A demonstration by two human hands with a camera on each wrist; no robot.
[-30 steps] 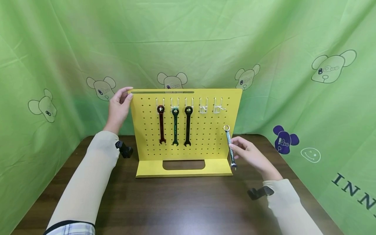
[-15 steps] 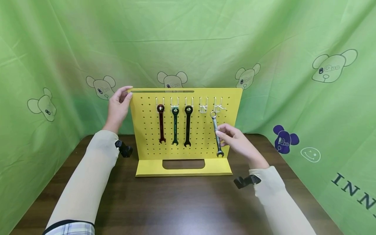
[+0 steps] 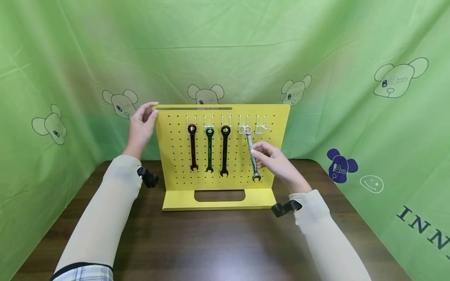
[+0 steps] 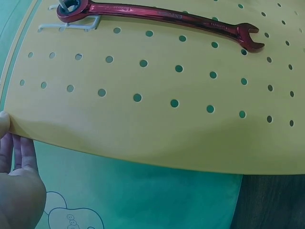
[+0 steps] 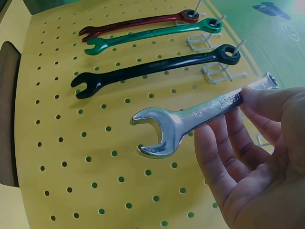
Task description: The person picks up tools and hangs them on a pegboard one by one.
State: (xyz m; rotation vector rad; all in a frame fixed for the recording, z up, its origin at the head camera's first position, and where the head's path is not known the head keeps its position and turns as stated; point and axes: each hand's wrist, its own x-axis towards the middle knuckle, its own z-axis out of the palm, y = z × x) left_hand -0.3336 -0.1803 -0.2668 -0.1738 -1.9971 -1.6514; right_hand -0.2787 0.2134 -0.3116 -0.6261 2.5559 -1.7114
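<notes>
My right hand pinches a silver combination wrench by its shank, thumb on one side and fingers behind. Its ring end is up, in front of the fourth hook; whether the ring is over the hook I cannot tell. In the right wrist view the open jaw of the silver wrench stands apart from the board. At the upper left corner of the yellow pegboard, my left hand grips the edge between thumb and fingers. Red, green and black wrenches hang from hooks.
To the right of the silver wrench is a bare white hook. The pegboard's foot rests on a dark wooden table. A green printed curtain surrounds the table at the back and sides.
My right hand has carried the silver wrench leftward and up, from the board's right edge to the fourth hook. My left hand has kept its grip on the corner.
</notes>
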